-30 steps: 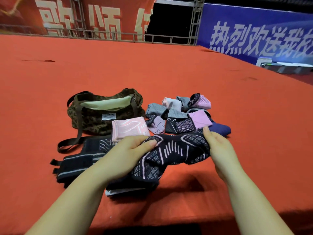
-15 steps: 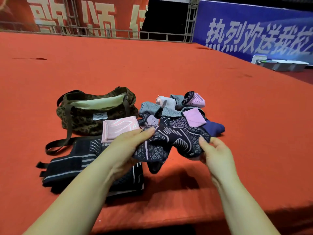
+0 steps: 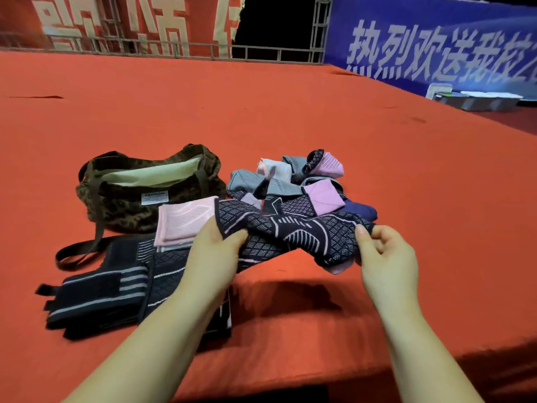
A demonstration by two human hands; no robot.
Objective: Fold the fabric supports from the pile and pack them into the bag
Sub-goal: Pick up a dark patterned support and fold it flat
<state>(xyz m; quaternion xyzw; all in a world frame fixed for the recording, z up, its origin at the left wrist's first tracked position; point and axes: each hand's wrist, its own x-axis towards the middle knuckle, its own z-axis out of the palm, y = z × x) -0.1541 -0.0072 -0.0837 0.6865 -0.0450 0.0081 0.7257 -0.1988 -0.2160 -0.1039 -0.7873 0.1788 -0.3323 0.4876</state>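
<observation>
Red carpet runs back to the banners, and on it I have the camouflage bag (image 3: 139, 190) gaping open beside the pile (image 3: 299, 184) — handy for packing. My left hand (image 3: 215, 257) pinches one end of the dark patterned support (image 3: 293, 234), my right hand (image 3: 386, 257) pinches the other, stretching it flat above the carpet, I judge, for a clean fold. Folded pieces (image 3: 183, 222) wait by the bag.
</observation>
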